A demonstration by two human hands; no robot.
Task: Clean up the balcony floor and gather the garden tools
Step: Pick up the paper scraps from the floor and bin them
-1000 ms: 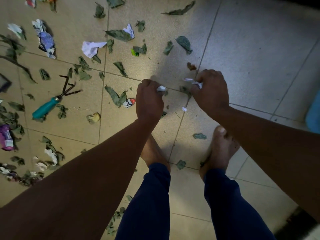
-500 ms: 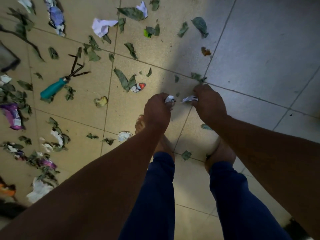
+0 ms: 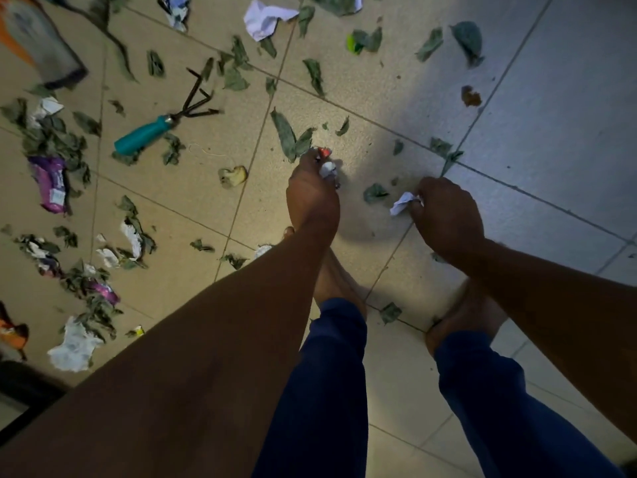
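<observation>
My left hand (image 3: 312, 194) reaches down to the tiled floor (image 3: 551, 115) and holds a small crumpled white scrap (image 3: 326, 170); its fingertips touch a red and white wrapper (image 3: 324, 152) beside two green leaves (image 3: 291, 138). My right hand (image 3: 448, 215) grips another crumpled white paper scrap (image 3: 401, 203) a little above the floor. A hand rake (image 3: 162, 124) with a teal handle and dark prongs lies on the floor to the upper left, apart from both hands.
Leaves, paper bits and wrappers litter the tiles, thickest at the left: a purple wrapper (image 3: 51, 184), white crumpled paper (image 3: 263, 17), a white wad (image 3: 74, 345). My bare feet (image 3: 462, 315) stand below the hands. A grey and orange object (image 3: 38, 43) lies top left.
The view has shifted right and down over the floor. My left hand has reached forward to the red and white wrapper, and my hands have moved apart, each still holding its paper scrap.
</observation>
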